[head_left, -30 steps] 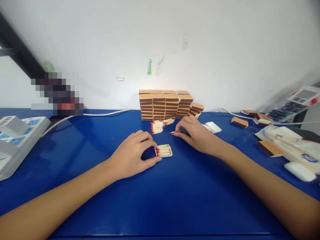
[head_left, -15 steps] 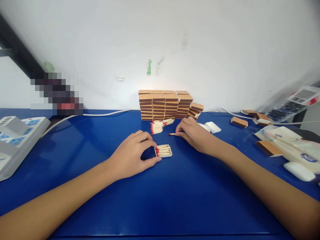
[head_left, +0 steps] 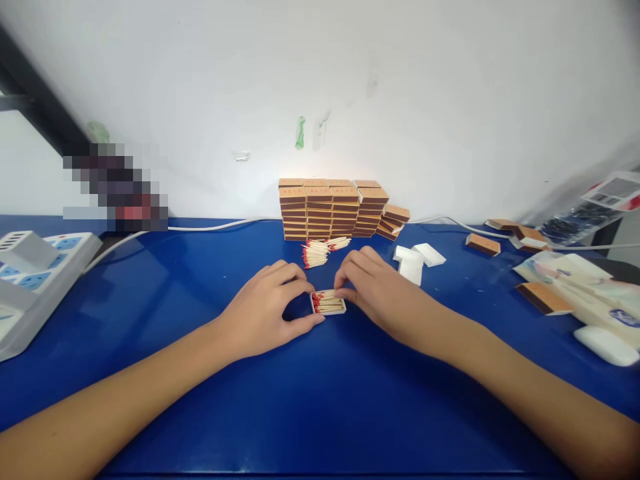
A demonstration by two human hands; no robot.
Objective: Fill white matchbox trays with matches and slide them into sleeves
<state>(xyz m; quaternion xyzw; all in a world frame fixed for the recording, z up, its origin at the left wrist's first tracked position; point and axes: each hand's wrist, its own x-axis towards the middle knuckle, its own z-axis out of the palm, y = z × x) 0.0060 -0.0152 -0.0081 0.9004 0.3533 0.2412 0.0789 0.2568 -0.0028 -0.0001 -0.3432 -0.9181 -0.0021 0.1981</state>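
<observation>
A small white matchbox tray [head_left: 329, 303] filled with red-tipped matches lies on the blue table [head_left: 320, 400]. My left hand [head_left: 265, 310] curls round the tray's left end, thumb and forefinger pinching it. My right hand [head_left: 373, 290] has its fingertips pressed together at the tray's far right corner; whether a match is between them is hidden. A loose pile of matches [head_left: 320, 252] lies just behind the tray. A stack of brown matchboxes [head_left: 333, 209] stands against the wall.
Several white empty trays [head_left: 417, 260] lie right of my right hand. Brown box sleeves [head_left: 543, 298] and plastic-wrapped packets [head_left: 585, 280] sit at the right. A white power strip [head_left: 30, 280] is at the left edge, with a white cable [head_left: 200, 228] along the wall.
My right hand has moved left and toward me, from the table near the loose pile to the tray's right end. The single match it pinched is no longer visible. The left hand stayed put.
</observation>
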